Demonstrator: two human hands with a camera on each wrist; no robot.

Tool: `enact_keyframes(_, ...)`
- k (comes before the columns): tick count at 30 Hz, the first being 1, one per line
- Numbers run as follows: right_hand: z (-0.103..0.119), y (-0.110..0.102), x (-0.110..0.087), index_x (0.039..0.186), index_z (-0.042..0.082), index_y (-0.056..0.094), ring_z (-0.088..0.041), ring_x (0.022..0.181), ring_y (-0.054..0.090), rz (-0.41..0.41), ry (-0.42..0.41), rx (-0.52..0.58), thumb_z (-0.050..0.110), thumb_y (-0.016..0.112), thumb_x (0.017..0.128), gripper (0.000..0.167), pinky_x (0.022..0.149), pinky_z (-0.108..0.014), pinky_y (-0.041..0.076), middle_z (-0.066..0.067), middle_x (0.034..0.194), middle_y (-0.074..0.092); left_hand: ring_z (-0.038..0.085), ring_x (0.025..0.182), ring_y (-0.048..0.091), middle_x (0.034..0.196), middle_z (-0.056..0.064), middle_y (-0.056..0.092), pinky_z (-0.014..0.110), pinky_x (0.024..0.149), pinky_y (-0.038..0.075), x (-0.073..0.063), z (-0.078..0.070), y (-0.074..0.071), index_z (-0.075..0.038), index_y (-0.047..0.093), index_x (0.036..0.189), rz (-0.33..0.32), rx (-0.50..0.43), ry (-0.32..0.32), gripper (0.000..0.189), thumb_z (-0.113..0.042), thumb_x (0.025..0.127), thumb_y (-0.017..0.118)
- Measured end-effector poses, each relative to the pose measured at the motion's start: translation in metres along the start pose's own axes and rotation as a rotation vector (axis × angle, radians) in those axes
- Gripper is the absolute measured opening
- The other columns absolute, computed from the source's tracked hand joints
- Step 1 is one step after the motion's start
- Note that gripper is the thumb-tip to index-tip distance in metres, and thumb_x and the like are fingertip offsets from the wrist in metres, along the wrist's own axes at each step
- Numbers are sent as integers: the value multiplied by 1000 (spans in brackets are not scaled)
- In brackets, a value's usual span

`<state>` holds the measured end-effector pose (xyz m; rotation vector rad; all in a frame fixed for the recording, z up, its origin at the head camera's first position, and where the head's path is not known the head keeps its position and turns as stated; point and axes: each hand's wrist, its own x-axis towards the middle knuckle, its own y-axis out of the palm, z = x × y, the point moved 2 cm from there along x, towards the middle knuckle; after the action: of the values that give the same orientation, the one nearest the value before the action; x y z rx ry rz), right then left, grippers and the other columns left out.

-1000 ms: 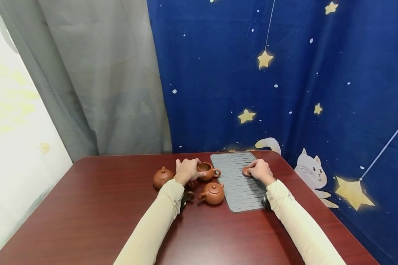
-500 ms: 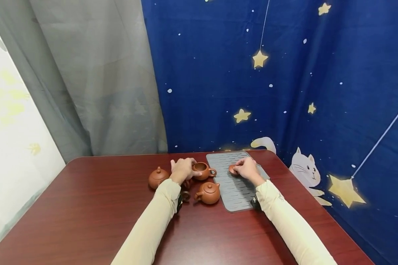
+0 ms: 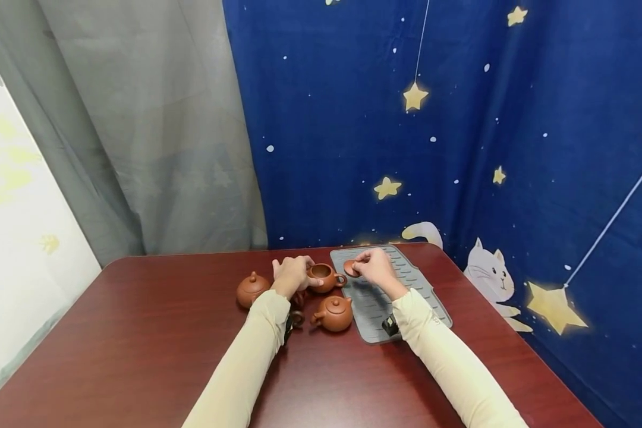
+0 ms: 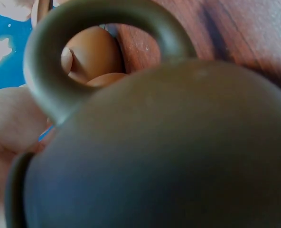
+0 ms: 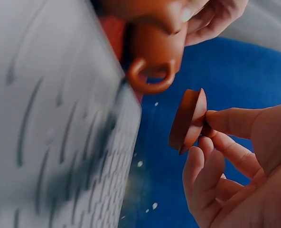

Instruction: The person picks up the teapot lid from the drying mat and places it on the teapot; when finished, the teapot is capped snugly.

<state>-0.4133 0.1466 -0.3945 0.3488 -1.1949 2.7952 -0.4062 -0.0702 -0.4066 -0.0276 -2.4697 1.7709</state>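
Observation:
My left hand (image 3: 293,274) grips a lidless reddish-brown clay teapot (image 3: 325,284) by its side, thumb near the rim; its dark inside shows from above. Pinched by its knob, a round clay lid (image 3: 351,268) hangs in my right hand (image 3: 375,268), just right of that teapot and above the grey mat. The right wrist view shows the lid (image 5: 188,121) tilted on edge and apart from the teapot, whose looped handle (image 5: 152,78) points toward it. Filling the left wrist view is another, dark-looking teapot (image 4: 169,142), mostly hidden under my left forearm in the head view.
A lidded teapot (image 3: 250,291) stands left of my left hand, and another (image 3: 335,315) sits in front of the lidless one. The grey ridged mat (image 3: 406,297) lies on the red-brown table (image 3: 166,333) at right. Curtains (image 3: 342,119) hang behind the table.
My right hand has carried the lid left across the mat toward the lidless teapot, and the lid is more tilted. My left hand keeps its grip. The head view has shifted slightly.

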Motion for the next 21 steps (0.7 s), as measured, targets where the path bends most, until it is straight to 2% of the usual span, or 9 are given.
enact_keyframes(8, 22, 14, 0, 88, 13, 77, -19, 85, 67, 3, -13, 12, 19, 77, 86, 7, 71, -34, 51, -1, 89, 74, 28, 109, 57, 115, 3, 68, 49, 94, 27, 3, -1, 2, -23, 66, 123, 12, 2, -16, 57, -52, 77, 81)
enact_keyframes(16, 34, 25, 3, 86, 14, 78, -17, 82, 67, 6, -36, 21, 20, 79, 85, 6, 74, -35, 52, 1, 86, 74, 28, 112, 57, 120, 3, 68, 49, 95, 27, 4, -1, 1, -22, 67, 124, 18, -8, -12, 57, -51, 77, 82)
enact_keyframes(21, 38, 31, 5, 86, 15, 77, -19, 85, 67, 22, -33, 31, 22, 79, 85, 7, 73, -34, 52, -1, 93, 74, 26, 112, 58, 120, 1, 68, 49, 95, 28, 3, 1, 2, -23, 67, 124, 15, -14, -14, 57, -51, 76, 81)
